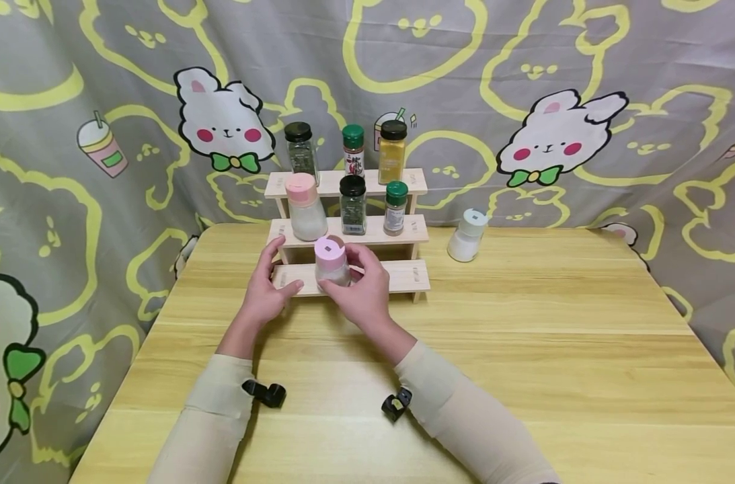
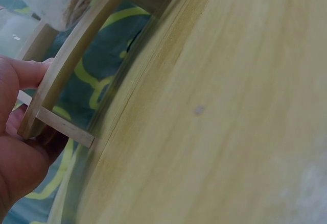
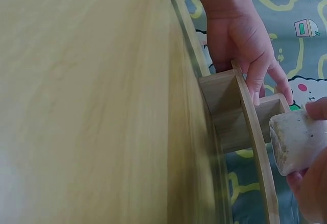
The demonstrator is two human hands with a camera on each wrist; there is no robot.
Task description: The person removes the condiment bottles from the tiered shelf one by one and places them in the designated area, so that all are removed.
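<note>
My right hand (image 1: 367, 286) grips a small glass seasoning jar (image 1: 332, 263) with a pink lid, thumb on the near side and fingers round its right. In the right wrist view the jar (image 3: 299, 141) shows pale contents and is held above the lowest shelf. At the left end of a three-step wooden spice rack (image 1: 415, 275), my left hand (image 1: 267, 289) holds the bottom step, its thumb on the board. The left wrist view shows that hand (image 2: 23, 152) with its thumb on the shelf board (image 2: 76, 45) and other fingers partly hidden below.
A pink-lidded jar (image 1: 308, 218), a black-capped bottle (image 1: 353, 208) and a green-capped bottle (image 1: 395, 212) stand on the middle step. Three more bottles, one yellow (image 1: 392, 158), occupy the top step. A white-lidded jar (image 1: 467, 238) stands on the table (image 1: 555, 349) right of the rack.
</note>
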